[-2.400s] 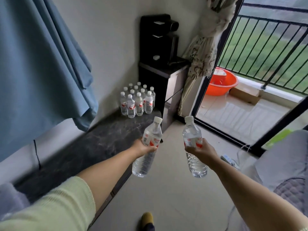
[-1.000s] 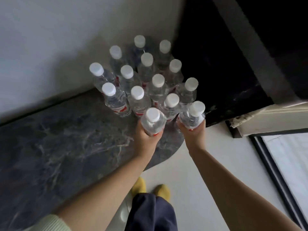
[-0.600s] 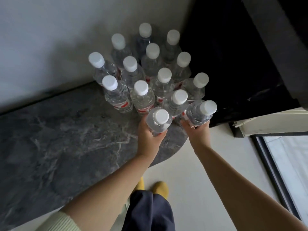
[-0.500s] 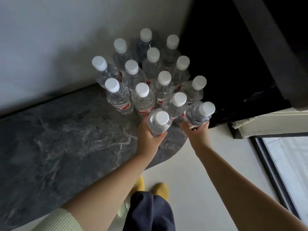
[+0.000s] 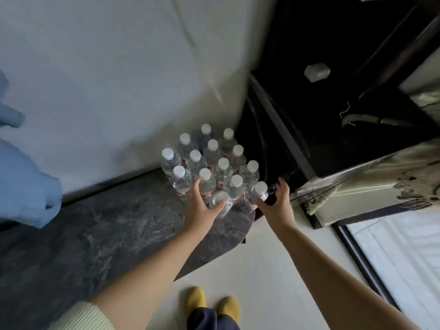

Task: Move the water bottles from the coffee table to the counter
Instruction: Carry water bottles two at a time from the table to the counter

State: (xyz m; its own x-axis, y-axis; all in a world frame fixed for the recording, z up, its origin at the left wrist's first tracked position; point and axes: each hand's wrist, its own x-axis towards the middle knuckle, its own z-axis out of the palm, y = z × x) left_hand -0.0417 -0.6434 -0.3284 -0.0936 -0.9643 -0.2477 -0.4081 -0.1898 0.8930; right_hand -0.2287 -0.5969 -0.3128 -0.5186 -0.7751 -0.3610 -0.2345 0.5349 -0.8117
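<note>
Several clear water bottles with white caps and red labels stand in a cluster (image 5: 209,160) at the rounded end of the dark marble counter (image 5: 114,225), against the wall. Two more bottles stand at the cluster's near edge. My left hand (image 5: 201,206) has its fingers spread, thumb beside the front-left bottle (image 5: 220,202). My right hand (image 5: 275,206) is spread too, next to the front-right bottle (image 5: 256,194), which leans a little. Neither hand's fingers wrap a bottle.
A black cabinet (image 5: 333,115) rises right of the bottles, close to my right hand. A blue curtain (image 5: 21,182) hangs at the left over the counter. A glass door track (image 5: 371,270) runs along the floor at right. My yellow slippers (image 5: 212,303) are on the pale floor.
Both hands have loosened from the two bottles they carried; the bottles now stand on the counter at the cluster's front. The camera has pulled back and up.
</note>
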